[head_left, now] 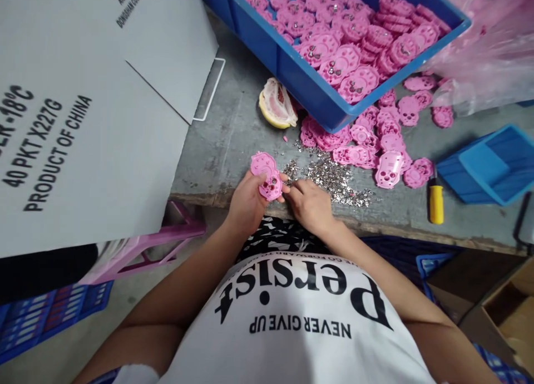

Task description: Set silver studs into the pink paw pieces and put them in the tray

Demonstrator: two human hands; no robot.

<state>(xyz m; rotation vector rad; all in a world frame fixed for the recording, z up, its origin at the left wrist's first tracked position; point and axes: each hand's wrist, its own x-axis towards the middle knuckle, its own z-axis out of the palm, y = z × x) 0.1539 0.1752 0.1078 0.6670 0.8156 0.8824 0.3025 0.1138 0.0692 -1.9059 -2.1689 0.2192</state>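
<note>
My left hand [249,197] grips a pink plastic part [267,175] with holes in it, the thumb lying across its face. Close beside it, my right hand [309,205] rests at the table edge with its fingers curled inward; whatever its fingertips hold is hidden. A scattered heap of small shiny metal pieces [329,175] lies just beyond the right hand. Past that heap, loose pink plastic parts [390,167] are piled up. A blue bin [308,89] behind them holds many more pink parts, several with metal pieces set on them.
A large printed carton [104,122] stands on the left. A cut piece of citrus fruit [277,103] sits by the bin. To the right are a yellow-handled screwdriver [436,203] and a small blue tray [492,164]. Clear plastic bags [496,55] lie at the back right.
</note>
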